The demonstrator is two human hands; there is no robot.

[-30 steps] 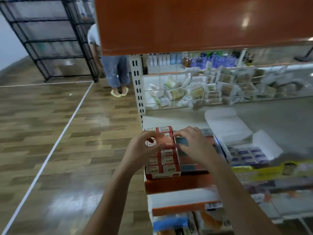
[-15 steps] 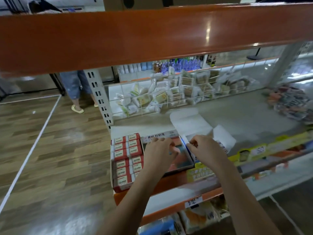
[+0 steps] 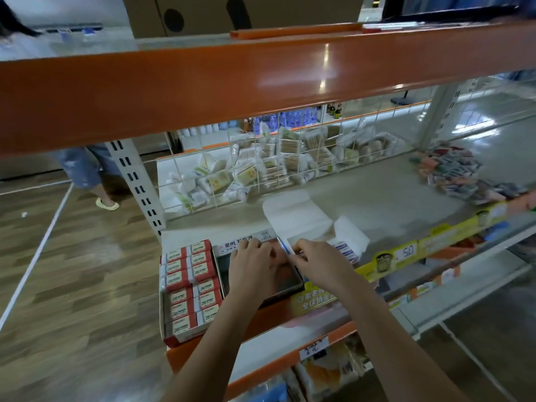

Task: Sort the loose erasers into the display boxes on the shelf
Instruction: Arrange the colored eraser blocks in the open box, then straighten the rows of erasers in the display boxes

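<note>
Shop aisle, wood floor (image 3: pixel 72 285), orange-edged shelf (image 3: pixel 391 204). Left hand (image 3: pixel 252 265) and right hand (image 3: pixel 319 262) over middle box (image 3: pixel 287 281), fingers curled, grip unclear. Red box (image 3: pixel 191 288) full of erasers; loose pile (image 3: pixel 452 172) far right.

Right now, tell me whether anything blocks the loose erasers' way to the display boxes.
Nothing visible does: bare shelf lies between the loose erasers at far right and the middle display box, where the left hand and right hand work.

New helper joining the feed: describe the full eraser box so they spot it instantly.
Find the orange-edged shelf. At its far left end sits the red-and-white eraser box, beside the left hand. Unlike its neighbours, it holds two packed columns of 2B erasers.
</note>
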